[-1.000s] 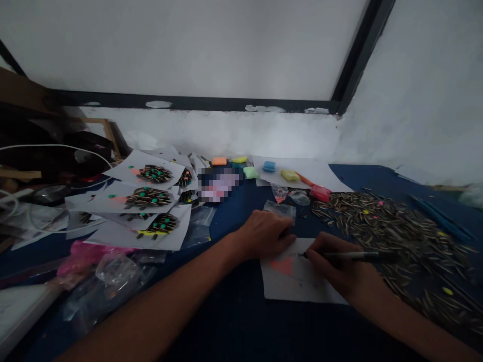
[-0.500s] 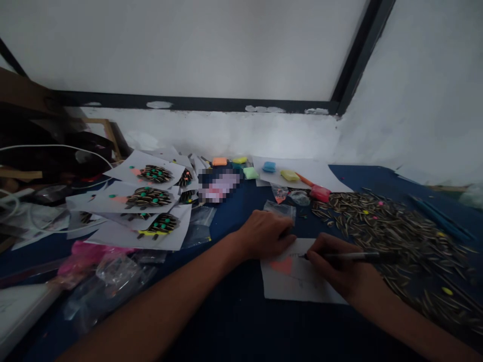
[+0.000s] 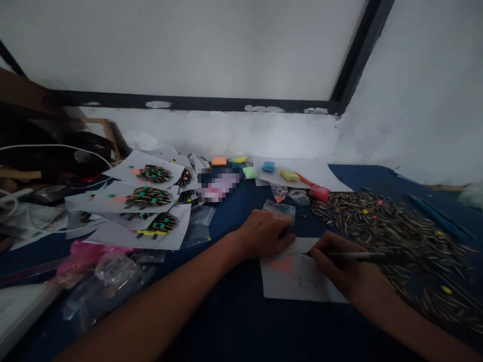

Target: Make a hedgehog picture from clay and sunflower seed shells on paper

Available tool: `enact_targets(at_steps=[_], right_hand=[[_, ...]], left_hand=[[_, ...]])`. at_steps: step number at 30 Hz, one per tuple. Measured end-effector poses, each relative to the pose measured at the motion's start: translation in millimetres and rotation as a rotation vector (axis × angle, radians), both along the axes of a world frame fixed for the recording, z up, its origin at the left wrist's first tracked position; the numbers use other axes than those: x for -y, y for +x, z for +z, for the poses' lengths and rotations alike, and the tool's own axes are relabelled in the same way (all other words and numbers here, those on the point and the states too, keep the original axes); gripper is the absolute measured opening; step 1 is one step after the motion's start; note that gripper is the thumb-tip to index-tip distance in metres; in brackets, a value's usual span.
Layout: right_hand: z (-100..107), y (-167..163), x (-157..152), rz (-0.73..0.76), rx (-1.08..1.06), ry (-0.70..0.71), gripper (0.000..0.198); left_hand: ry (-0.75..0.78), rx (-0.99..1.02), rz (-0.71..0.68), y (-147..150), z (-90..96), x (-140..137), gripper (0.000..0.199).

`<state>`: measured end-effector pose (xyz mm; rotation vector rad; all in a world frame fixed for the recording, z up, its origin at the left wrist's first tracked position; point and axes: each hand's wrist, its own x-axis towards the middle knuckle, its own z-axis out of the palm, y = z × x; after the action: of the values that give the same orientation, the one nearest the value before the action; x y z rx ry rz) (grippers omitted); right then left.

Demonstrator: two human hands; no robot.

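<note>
1. From where I stand, the pen [image 3: 358, 256] looks slim, its barrel pale along the middle and dark at both ends, a bit lost in the dim light
2. Its tip points left, toward the left hand [image 3: 266, 235], and its long axis lies nearly level, crossing from side to side in front of the person
3. The right hand [image 3: 347, 269] pinches it near the tip between thumb and fingers, the rest sticking out past that hand's right side, over the striped seeds [image 3: 403, 231]
4. Under the right hand's fingertips and reaching left to the other hand is a white sheet of paper [image 3: 279, 289], with a coral patch [image 3: 282, 265] and small dark marks; its visible long side runs crosswise
5. The left hand rests at the paper's upper left edge, fingers bent and bunched; whether it grips anything I can't tell
6. Just beyond the left hand lies a clear bag [image 3: 279, 207]
</note>
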<state>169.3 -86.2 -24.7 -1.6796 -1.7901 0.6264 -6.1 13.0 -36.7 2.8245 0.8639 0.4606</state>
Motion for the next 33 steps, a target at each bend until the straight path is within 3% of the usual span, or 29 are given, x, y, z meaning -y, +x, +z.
enact_targets(at_steps=[33], right_hand=[[-5.3, 2.7, -1.7, 0.042, -0.050, -0.039, 0.024]], left_hand=[[0.000, -0.004, -0.001, -0.2, -0.8, 0.5, 0.021]])
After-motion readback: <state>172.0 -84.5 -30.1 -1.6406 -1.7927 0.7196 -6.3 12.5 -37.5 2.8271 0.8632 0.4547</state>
